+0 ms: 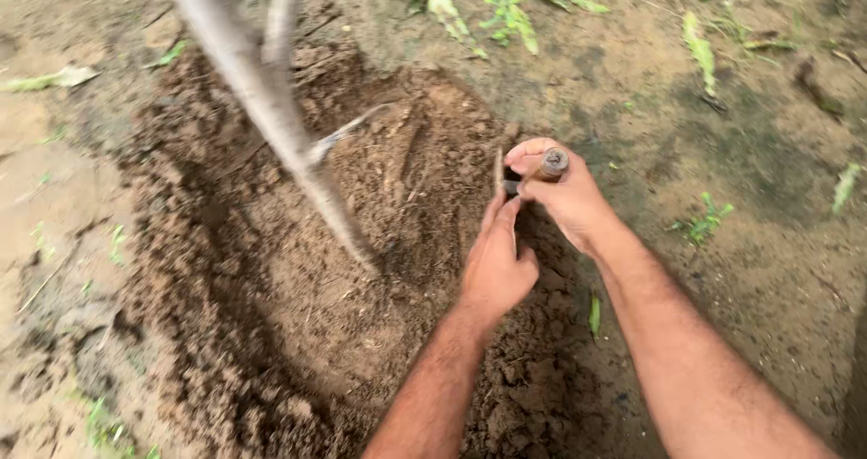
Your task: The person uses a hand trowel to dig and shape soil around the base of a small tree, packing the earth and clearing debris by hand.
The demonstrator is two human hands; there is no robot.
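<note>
Bare brown ground, loose dug soil (271, 269) in ring round thin pale tree trunk (271, 107), trunk leaning up toward top left. Left hand (495, 265) right of trunk, fingers straight, tips pressed against flat blade. Small hand tool (542, 165) just above, wooden handle wrapped in closed right hand (564, 197), blade down at soil. Green weeds (700, 224) further right.

Head camera, steeply downward, close over dug soil (271, 332) — single view
</note>
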